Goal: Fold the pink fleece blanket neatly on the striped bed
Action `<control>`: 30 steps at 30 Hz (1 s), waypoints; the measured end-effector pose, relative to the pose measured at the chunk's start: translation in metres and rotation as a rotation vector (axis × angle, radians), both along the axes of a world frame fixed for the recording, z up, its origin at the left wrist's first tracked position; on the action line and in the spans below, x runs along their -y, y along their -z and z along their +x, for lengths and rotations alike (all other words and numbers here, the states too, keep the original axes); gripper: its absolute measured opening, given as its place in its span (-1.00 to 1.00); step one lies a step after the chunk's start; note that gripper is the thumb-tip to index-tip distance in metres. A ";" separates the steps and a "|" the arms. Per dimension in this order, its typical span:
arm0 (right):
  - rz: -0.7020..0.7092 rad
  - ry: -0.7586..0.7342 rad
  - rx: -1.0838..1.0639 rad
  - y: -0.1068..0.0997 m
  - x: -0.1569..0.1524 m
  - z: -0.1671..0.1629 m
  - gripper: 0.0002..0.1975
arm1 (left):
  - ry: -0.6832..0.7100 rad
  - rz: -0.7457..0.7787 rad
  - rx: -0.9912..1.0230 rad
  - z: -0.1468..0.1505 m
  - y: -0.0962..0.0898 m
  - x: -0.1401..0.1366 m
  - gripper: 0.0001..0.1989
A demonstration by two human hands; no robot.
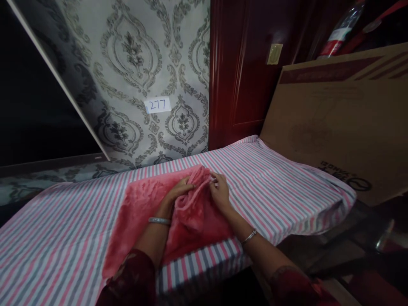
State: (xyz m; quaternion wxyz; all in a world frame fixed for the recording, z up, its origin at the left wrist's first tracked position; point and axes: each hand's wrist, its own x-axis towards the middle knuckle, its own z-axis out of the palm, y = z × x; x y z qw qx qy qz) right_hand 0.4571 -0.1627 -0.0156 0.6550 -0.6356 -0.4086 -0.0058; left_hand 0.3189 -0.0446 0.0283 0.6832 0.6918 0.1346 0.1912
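Observation:
A plush pink-red cloth lies spread over the striped tablecloth, its middle and right part bunched up into folds. My left hand grips the gathered folds from the left, thumb on top. On the right side of the same bunch, my right hand pinches the cloth's edge between thumb and fingers. Both hands are closed on the fabric near the far edge of the cloth. The fingertips under the folds are partly hidden.
A large cardboard box stands at the right, with a plastic bottle behind it. A dark screen fills the left. A paper label marked 277 is on the patterned wall, beside a dark red wooden panel.

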 end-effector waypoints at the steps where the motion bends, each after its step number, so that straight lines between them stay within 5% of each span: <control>1: 0.020 0.011 0.057 -0.005 0.004 -0.004 -0.64 | 0.013 -0.011 0.002 -0.001 0.000 0.000 -0.54; 7: -0.070 -0.240 0.102 -0.011 0.008 -0.021 -0.76 | 0.023 -0.055 -0.003 0.000 0.010 -0.007 -0.47; 14: -0.129 -0.274 -0.059 0.014 0.000 -0.022 -0.82 | 0.034 -0.081 -0.015 0.003 0.018 -0.016 -0.43; 30: -0.201 -0.298 -0.093 0.013 -0.004 -0.020 -0.84 | 0.011 -0.052 -0.018 -0.001 0.015 -0.009 -0.37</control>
